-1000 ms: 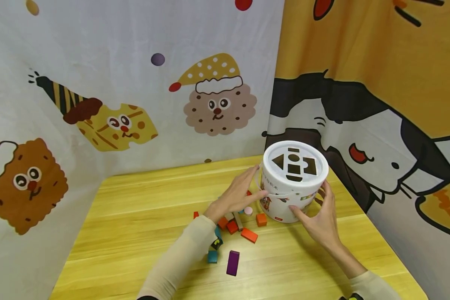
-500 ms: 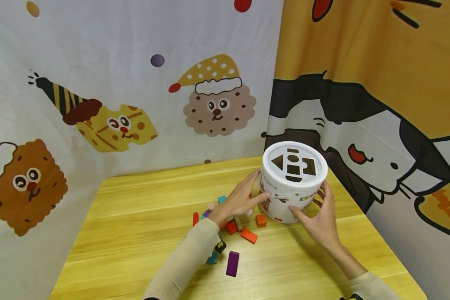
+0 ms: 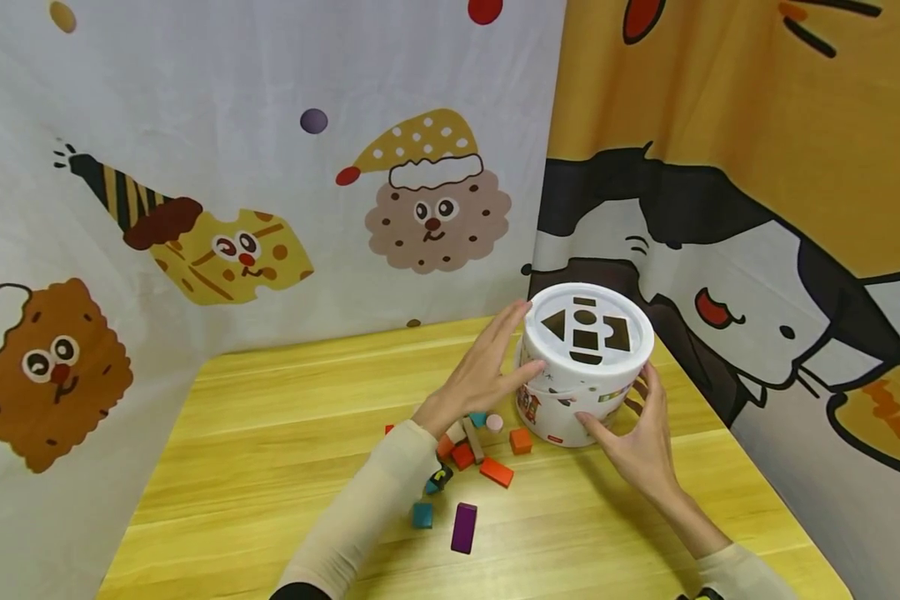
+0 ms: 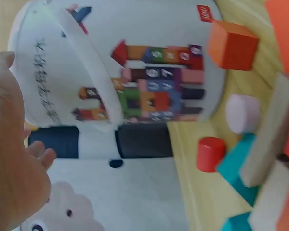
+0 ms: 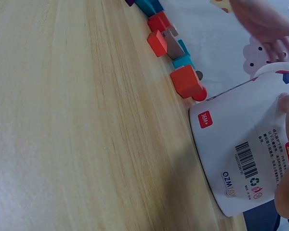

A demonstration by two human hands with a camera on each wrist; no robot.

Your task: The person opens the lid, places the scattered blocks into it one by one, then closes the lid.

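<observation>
A white toy-block bucket point(image 3: 570, 404) with printed block pictures stands upright at the table's right side. Its lid point(image 3: 611, 353) has cut-out shapes, including a triangle and an oval. My right hand point(image 3: 641, 442) grips the lower right side, thumb in front and fingers curled behind. My left hand point(image 3: 487, 367) is at the upper left, fingers fairly straight, fingertips right at the lid's rim and thumb just below it in front. In the left wrist view a white carrying handle point(image 4: 94, 62) hangs across the bucket's side. An orange cube point(image 3: 521, 441) sits close beside the bucket.
Several coloured blocks lie loose left of the bucket, partly behind my left forearm, among them a red-orange flat block point(image 3: 497, 472). Closer to me are a teal cube point(image 3: 422, 515) and a purple block point(image 3: 464, 528). Printed cloth point(image 3: 420, 292) hangs behind the wooden table point(image 3: 270, 433).
My left hand first slid slightly lower along the bucket's side, then rose to the lid's rim, with its thumb moving up too. My right hand and the bucket have stayed in place.
</observation>
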